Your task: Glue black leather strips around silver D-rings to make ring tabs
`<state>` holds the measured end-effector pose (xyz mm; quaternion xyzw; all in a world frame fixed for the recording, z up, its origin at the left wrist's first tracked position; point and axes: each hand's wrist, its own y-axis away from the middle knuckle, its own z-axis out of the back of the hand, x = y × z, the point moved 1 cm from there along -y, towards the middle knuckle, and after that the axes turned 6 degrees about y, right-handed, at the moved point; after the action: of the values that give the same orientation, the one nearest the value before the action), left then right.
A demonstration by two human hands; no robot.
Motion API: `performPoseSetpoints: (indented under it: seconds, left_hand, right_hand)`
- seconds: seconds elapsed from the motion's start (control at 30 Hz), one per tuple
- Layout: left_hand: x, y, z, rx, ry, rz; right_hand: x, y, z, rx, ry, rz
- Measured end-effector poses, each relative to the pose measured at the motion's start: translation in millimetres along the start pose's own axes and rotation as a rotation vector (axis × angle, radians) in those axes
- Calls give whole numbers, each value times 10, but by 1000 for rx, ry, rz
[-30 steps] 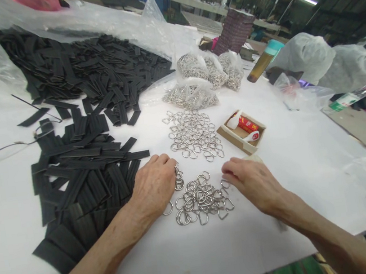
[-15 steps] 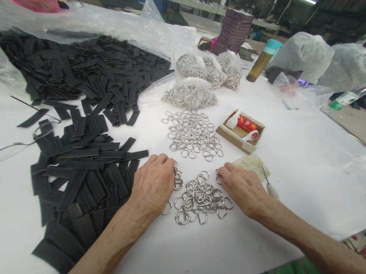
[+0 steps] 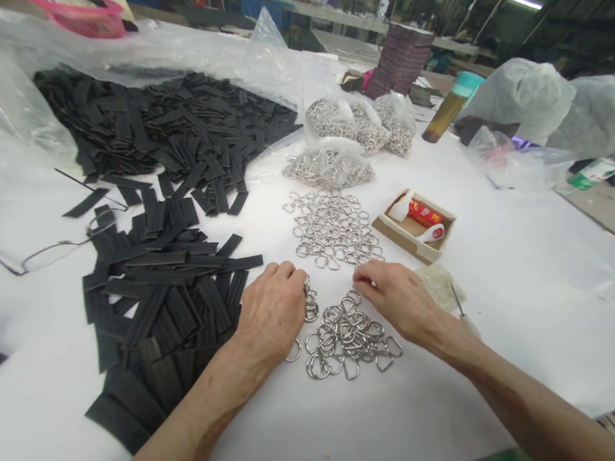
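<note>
My left hand (image 3: 274,309) is closed, its fingers curled down against a small cluster of metal D-rings (image 3: 310,306) at their tips; the fingertips are partly hidden. My right hand (image 3: 400,295) is pinched just above the back of a loose pile of larger D-rings (image 3: 351,339); whatever it may hold does not show. Behind both hands, smaller D-rings (image 3: 333,227) lie spread out flat. Black fabric strips (image 3: 181,309) are heaped close to the left of my left hand.
Clear bags of metal rings (image 3: 327,167) stand behind the spread rings. To the right are a small cardboard box (image 3: 416,229) with a red-labelled item, a pale slab (image 3: 441,284) and an awl-like tool (image 3: 460,304). Eyeglasses (image 3: 23,266) and a larger strip heap (image 3: 171,120) lie left.
The view has shifted, so the scene sits further right. My right hand has moved left toward the ring piles, and the ring seen at its fingertips no longer shows. My left hand stays by its rings.
</note>
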<state>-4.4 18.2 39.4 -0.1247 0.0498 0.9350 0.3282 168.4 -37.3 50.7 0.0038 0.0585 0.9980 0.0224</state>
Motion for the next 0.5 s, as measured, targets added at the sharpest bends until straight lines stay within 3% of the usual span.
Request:
performPoseSetpoints:
  seconds: [0.2,0.5]
  left_hand:
    - [13,2,-16,-16,-4,-4]
    - [2,-1,-6,-11,-5,-13]
  right_hand:
    - [28,97,-49,45,-117,9]
    - [18,31,-100,17,-50,-53]
